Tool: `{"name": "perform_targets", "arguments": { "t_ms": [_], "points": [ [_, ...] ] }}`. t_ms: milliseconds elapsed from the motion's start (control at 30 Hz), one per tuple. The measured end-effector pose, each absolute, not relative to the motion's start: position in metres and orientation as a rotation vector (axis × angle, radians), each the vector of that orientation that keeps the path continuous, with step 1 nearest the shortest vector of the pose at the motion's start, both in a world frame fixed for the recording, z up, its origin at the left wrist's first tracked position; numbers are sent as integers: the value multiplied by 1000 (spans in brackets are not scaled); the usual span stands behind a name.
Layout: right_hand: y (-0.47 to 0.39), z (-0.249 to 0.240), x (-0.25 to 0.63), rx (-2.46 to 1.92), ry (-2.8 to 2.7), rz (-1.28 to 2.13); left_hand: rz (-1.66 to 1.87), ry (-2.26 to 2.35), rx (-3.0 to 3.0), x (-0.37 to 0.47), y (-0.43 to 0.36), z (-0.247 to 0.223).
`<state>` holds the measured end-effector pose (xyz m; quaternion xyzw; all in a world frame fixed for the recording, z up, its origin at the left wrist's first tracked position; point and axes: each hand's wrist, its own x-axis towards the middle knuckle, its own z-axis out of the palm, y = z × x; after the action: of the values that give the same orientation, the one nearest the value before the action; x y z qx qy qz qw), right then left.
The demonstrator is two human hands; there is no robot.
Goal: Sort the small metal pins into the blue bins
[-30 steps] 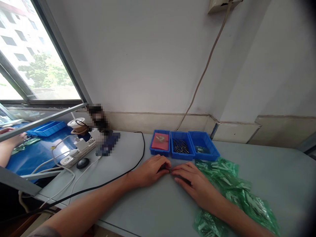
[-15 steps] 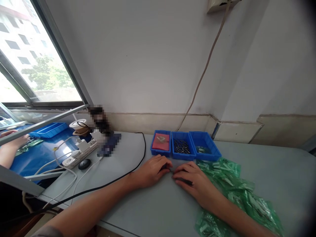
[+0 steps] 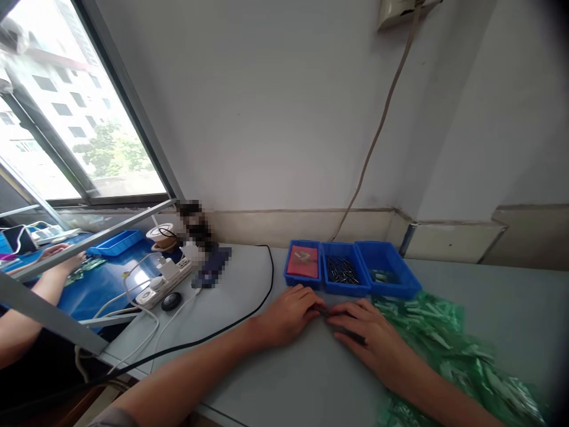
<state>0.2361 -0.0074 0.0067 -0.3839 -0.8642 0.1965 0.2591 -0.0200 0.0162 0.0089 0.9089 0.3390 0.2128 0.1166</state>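
Note:
My left hand [image 3: 291,314] rests low over the grey table, its thumb and fingers pinched together. Close against it, my right hand [image 3: 367,332] curls its fingers inward, the fingertips almost meeting the left ones. A small dark piece shows between the fingertips, too small to name and mostly hidden by them. Just beyond the hands stand a blue bin with a red packet [image 3: 303,261] in it, a blue bin of dark metal pins [image 3: 341,271] and a blue bin with a few small clear packets [image 3: 383,276]. Green plastic bags [image 3: 448,344] lie beside and under my right forearm.
A black cable [image 3: 231,323] runs across the table on the left. A power strip [image 3: 164,284], a black mouse [image 3: 171,301] and a lidded cup [image 3: 162,234] are further left. Past a metal frame, another person's hands work at a blue table [image 3: 120,279].
The view has turned slightly left, so everything sits further right in the picture. Both hands stay together in front of the bins, with only small finger movement.

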Motion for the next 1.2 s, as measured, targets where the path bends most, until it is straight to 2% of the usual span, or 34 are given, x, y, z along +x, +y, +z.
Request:
{"name": "perform_targets", "arguments": {
  "t_ms": [800, 1200],
  "points": [
    [-12, 18, 233, -1237, -2309, 472, 722, 1087, 2650, -21, 15, 13],
    [-11, 21, 236, -1298, -2096, 565, 631, 1147, 2825, -20, 17, 9]
  ]
}}
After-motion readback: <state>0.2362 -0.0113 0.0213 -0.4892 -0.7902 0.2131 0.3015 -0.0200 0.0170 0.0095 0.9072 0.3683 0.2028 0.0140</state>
